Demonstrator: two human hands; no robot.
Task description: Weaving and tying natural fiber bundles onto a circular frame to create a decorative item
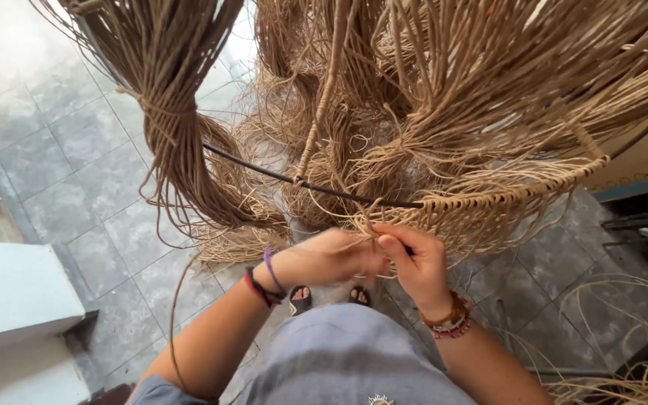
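Observation:
A thin black metal rod (pixel 264 171) curves across the middle, with tan cords (pixel 481 202) knotted along its right half. Thick bundles of the same tan cord (pixel 174 127) hang from above. My left hand (pixel 331 256) and my right hand (pixel 415 262) meet just under the rod. Both pinch loose cord strands between the fingertips where the knotted row ends. Bracelets sit on both wrists.
Grey floor tiles (pixel 84 150) lie below, and my sandalled feet (pixel 329 298) show between my arms. A white ledge (pixel 16 292) stands at the left. More loose cord (pixel 639 360) lies at the lower right beside dark frame parts.

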